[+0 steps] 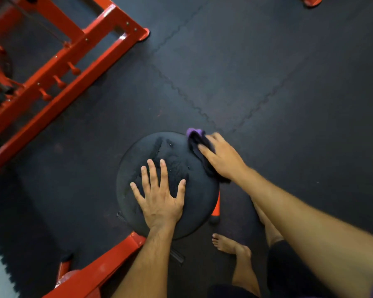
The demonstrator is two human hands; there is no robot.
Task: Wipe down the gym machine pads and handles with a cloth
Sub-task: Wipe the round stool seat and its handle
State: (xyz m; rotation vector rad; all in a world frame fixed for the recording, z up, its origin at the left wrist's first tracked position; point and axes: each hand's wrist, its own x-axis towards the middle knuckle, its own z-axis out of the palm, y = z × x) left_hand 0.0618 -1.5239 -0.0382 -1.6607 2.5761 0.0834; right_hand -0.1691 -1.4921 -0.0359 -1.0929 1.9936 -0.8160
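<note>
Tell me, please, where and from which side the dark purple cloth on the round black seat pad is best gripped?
Grip the bunched purple fold of the cloth at the far right rim of the round black pad, from above; it stands raised beyond the right hand.

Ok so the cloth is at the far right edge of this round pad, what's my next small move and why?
Probably sweep the cloth under your right hand leftward across the round pad. Wet streaks and droplets show on the middle, and the left hand, pressed flat with fingers spread, steadies it. You may have to lift that hand afterwards to wipe beneath it.
</note>
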